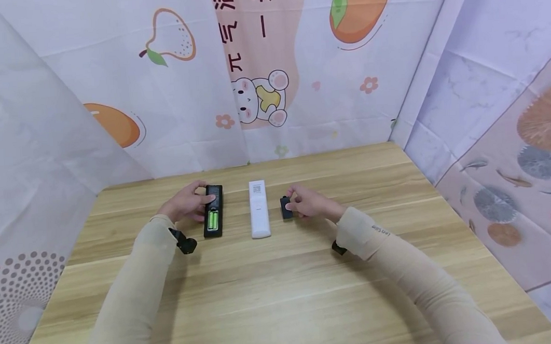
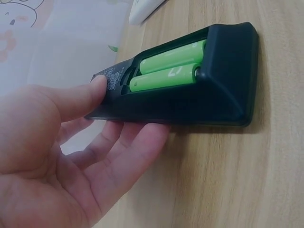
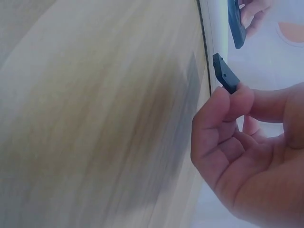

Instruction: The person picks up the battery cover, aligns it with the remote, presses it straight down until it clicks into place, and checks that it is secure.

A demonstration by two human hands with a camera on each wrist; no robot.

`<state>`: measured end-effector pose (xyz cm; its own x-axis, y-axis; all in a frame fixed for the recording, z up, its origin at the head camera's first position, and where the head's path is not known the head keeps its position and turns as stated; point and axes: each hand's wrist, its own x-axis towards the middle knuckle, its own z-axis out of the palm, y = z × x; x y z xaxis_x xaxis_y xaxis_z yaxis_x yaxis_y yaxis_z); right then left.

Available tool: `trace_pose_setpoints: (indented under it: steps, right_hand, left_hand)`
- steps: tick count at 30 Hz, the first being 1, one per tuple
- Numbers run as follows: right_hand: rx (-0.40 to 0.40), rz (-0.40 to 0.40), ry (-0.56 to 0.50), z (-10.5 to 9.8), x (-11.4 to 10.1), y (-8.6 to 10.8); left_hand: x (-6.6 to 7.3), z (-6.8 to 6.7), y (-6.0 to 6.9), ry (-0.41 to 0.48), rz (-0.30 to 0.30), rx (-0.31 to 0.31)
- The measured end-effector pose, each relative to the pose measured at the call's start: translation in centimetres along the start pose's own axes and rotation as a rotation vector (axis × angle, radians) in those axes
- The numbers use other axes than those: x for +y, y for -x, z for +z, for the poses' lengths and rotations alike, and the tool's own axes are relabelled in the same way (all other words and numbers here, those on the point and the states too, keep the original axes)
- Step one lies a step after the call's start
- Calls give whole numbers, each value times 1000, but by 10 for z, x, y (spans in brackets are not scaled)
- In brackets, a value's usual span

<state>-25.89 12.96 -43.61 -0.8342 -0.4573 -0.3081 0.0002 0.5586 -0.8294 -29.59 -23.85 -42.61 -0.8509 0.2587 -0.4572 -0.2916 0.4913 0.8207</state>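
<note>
A black remote control (image 1: pixel 214 191) lies back side up on the table, two green batteries (image 2: pixel 166 78) side by side in its uncovered battery bay. My left hand (image 1: pixel 186 202) grips its far end; in the left wrist view the thumb rests on the back and the fingers reach along the side and under. Between thumb and fingers, my right hand (image 1: pixel 307 201) pinches a small black battery cover (image 3: pixel 225 73), seen partly edge-on in the right wrist view. Between the two hands lies a white remote control (image 1: pixel 259 214), which neither hand touches.
The wooden table (image 1: pixel 263 297) meets a printed cloth (image 1: pixel 184 119) at its back edge. Another patterned cloth (image 1: pixel 477 104) stands along the right side. Black wrist cameras (image 1: pixel 183 242) are strapped over the beige sleeves (image 1: pixel 136 283).
</note>
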Motion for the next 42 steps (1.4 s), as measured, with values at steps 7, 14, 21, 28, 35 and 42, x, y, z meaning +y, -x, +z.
trace_pose_setpoints:
  steps: [7, 14, 21, 28, 35, 42]
  right_hand:
    - [9, -1, -26, 1, -1, -2]
    - [-12, 28, -63, -1, -9, -2]
    - [-46, 100, -131, -6, -18, 1]
    - [-45, 96, -102, -7, -22, -1]
    - [-41, 77, -81, -2, -34, -3]
    - [-47, 48, -105, 6, -47, -6]
  left_hand:
    - [-1, 0, 1, 4, -9, -3]
    - [4, 1, 3, 7, 4, 3]
    - [5, 1, 2, 7, -6, 5]
    - [7, 1, 4, 34, 3, -10]
    - [9, 1, 5, 45, 7, -13]
    - [6, -3, 5, 68, -15, -25]
